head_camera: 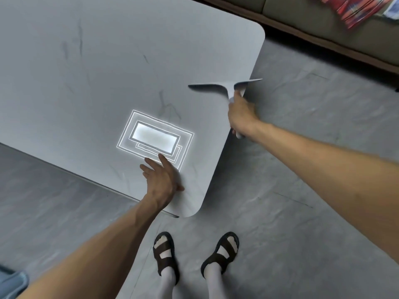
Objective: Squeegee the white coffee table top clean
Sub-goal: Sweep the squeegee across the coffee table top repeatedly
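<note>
Grey floor [302,190], white table [86,83] filling upper left, squeegee [216,85] at its right edge.
Right hand [241,117] curled round handle, blade end overhanging the edge; left hand [160,178] flat, fingers spread, on lower corner. Likely risks: blade tipping off the edge and leaving streaks; left palm smearing the top; uneven pressure skipping marks.

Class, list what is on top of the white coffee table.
The left hand rests flat near the near corner; the right hand holds a squeegee over the right edge. Dark streaks and a light's reflection show. The coffee table under hand and blade is hidden.
</note>
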A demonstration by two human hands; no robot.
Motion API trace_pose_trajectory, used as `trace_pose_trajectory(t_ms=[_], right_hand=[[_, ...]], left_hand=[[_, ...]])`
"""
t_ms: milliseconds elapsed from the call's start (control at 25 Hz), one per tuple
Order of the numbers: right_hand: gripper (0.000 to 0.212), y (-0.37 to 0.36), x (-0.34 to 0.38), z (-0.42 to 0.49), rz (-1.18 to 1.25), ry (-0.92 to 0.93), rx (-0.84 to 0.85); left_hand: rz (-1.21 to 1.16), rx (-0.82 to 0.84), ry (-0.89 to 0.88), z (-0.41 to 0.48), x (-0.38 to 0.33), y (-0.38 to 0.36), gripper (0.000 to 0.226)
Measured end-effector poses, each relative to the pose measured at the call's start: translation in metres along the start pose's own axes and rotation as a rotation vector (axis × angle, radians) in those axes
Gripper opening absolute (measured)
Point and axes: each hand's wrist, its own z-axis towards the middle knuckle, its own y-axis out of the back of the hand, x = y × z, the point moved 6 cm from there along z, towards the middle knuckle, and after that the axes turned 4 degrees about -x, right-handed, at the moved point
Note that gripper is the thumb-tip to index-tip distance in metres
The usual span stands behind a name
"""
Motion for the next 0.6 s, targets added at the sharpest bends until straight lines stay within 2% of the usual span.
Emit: trace_pose_trajectory(t_ms=[80, 160, 360, 480, 600], right_hand=[[0.04, -0.002, -0.02, -0.037, -0.175, 0.157, 0.041], [0.039, 0.001, -0.052, -0.074, -0.293, 0.229, 0.084], [0.039, 0.039, -0.098, -0.122, -0.549, 0.178, 0.236], [0.032, 0.064, -0.072, -0.102, -0.519, 0.216, 0.166], [0.03, 0.06, -0.027, -0.048, -0.27, 0.159, 0.024]], left_hand=[[-0.026, 0.0, -0.003, 0.002, 0.001, -0.001, 0.125], [-0.033, 0.004, 0.001, 0.002, 0.002, -0.002, 0.126], [0.011, -0.01, 0.001, -0.002, 0.002, -0.001, 0.126], [0.053, -0.016, 0.014, -0.002, 0.001, 0.0, 0.127], [0.077, -0.019, 0.019, -0.003, 0.001, 0.002, 0.127]])
